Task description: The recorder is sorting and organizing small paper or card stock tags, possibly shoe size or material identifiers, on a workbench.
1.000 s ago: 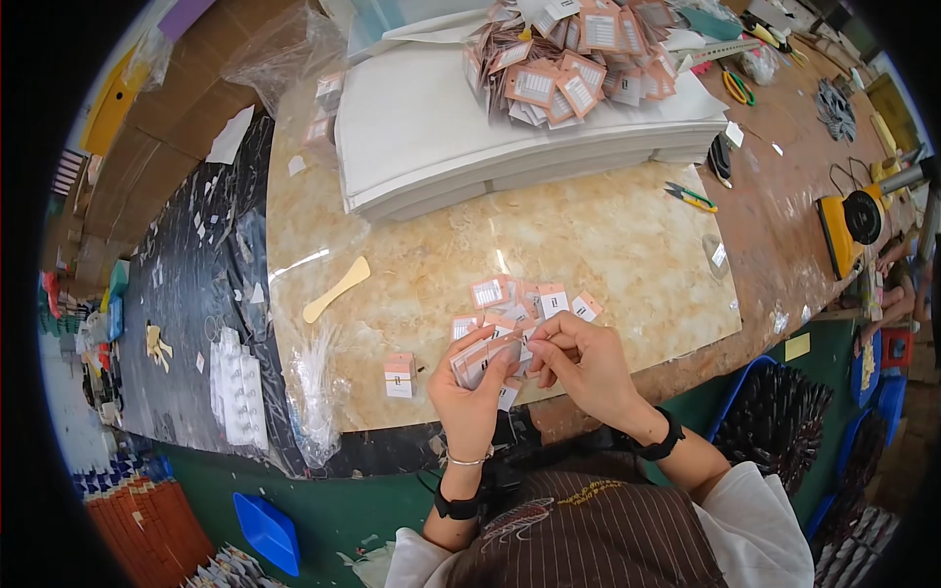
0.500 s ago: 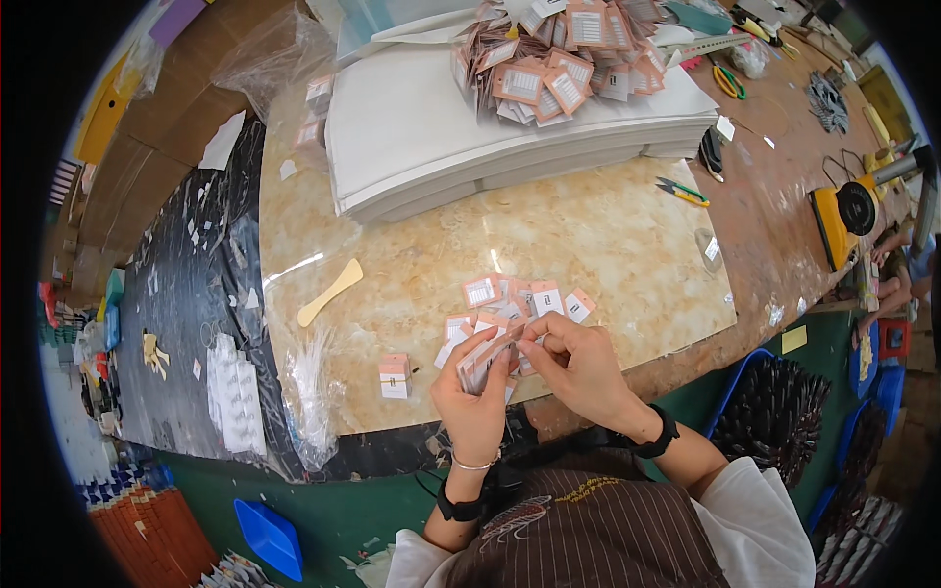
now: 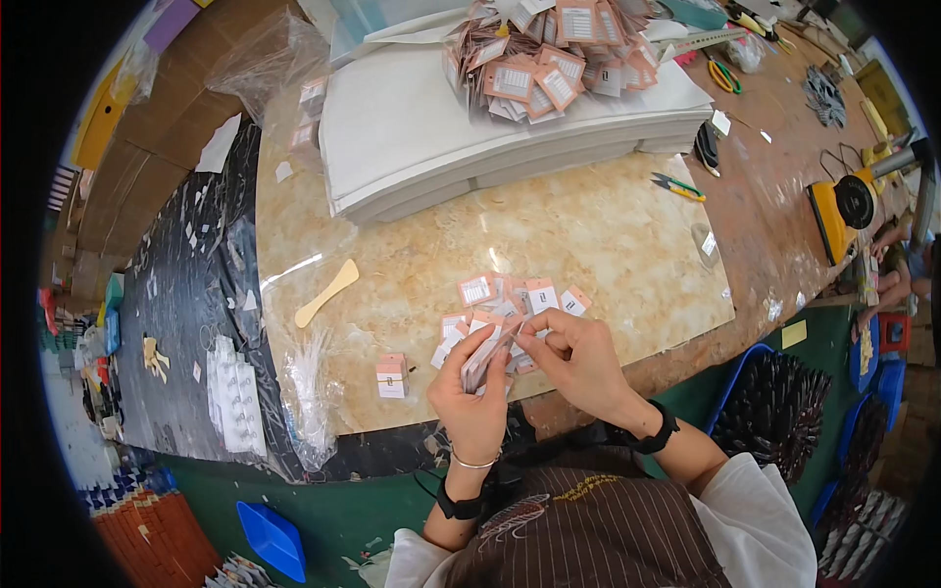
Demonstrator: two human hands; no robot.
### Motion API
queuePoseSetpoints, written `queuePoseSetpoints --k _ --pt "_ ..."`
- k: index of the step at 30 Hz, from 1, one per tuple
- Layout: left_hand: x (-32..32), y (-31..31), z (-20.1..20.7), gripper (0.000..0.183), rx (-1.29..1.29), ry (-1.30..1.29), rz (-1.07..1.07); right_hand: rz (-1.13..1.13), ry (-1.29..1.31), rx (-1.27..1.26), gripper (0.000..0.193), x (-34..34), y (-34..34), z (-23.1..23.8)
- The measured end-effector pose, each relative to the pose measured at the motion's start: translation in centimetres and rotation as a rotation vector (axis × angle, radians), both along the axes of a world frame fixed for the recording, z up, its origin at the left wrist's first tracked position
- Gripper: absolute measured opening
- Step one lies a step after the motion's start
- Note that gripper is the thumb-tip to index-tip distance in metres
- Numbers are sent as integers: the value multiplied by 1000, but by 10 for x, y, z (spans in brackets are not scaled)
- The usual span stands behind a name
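Upright in my left hand [image 3: 468, 412] stands a small stack of pink and white paper tags [image 3: 479, 365], with the fingers closed around it. My right hand [image 3: 585, 365] has thumb and forefinger pinched at the stack's upper right edge. Whether it grips one tag or several cannot be made out. Loose tags [image 3: 540, 297] lie scattered on the marbled board just beyond both hands and partly under them. A neat little stack of the same tags [image 3: 390, 376] sits to the left of my left hand.
A big heap of tags [image 3: 534, 83] rests on thick stacked white sheets [image 3: 392, 132] at the back. Yellow-green thread snips [image 3: 678, 187] lie right, a cream flat stick [image 3: 328, 294] left. Near the left front is a clear bag of thin strands [image 3: 310, 412]. A yellow tool [image 3: 831, 220] stands far right.
My hands stay almost in place at the tag stack, with the right fingers shifting slightly at its edge. The whole view has moved a little.
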State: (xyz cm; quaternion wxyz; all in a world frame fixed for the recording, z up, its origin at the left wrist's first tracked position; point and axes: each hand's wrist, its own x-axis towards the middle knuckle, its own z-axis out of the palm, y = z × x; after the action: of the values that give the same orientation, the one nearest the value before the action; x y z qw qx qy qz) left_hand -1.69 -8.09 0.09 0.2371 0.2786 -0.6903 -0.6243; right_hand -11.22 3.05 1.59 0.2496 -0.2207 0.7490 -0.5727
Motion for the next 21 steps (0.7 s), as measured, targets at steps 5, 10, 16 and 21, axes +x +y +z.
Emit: queuePoseSetpoints --k 5,10,16,21 --pt "1 1 -2 24 15 -9 2 4 -276 -118 12 -4 2 -1" --pt "1 -5 1 24 74 -5 44 52 -672 -251 19 -16 15 -3" --pt "-5 -4 8 25 125 27 104 159 -759 -224 18 -27 50 -6" --pt "0 -18 1 27 137 -7 99 946 -356 608 10 -31 149 8"
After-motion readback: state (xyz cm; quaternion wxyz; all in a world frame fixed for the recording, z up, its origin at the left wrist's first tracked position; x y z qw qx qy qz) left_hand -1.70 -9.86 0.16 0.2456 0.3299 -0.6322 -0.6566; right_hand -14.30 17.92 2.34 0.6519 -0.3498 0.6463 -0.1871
